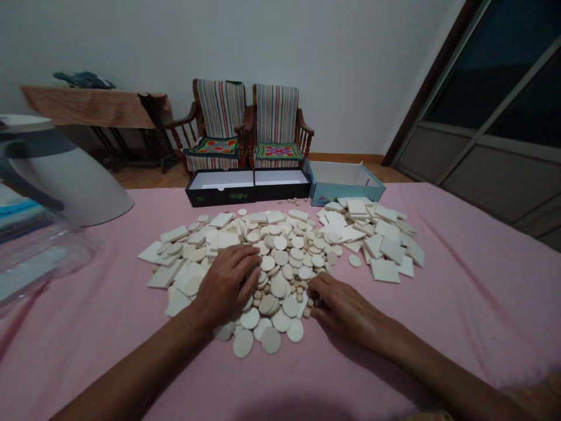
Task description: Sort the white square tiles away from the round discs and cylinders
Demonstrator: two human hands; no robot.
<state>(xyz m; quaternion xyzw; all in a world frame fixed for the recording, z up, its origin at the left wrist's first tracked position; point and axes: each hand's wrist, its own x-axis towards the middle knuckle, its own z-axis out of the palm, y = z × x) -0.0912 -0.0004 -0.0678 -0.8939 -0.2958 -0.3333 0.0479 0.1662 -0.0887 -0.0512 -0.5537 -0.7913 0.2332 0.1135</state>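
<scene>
A heap of pale wooden discs (280,285) lies in front of me on the pink cloth. My left hand (230,278) rests on the left side of this heap, its fingers loosely bent and stretched over the discs, with nothing seen in its grip. At the heap's right edge, my right hand (335,301) has its fingers curled together beside some small wooden beads (300,290). Its fingertips are partly hidden, so what they hold cannot be made out. Square wooden tiles (228,240) lie mixed in behind my left hand.
Another pile of square tiles (388,237) lies at the right. Behind the heaps stand two black boxes (223,196) and a light blue box (346,193). A white kettle (83,181) and clear plastic packaging (39,266) stand at the left. Two wooden chairs (276,117) are beyond the pink-covered surface (460,280).
</scene>
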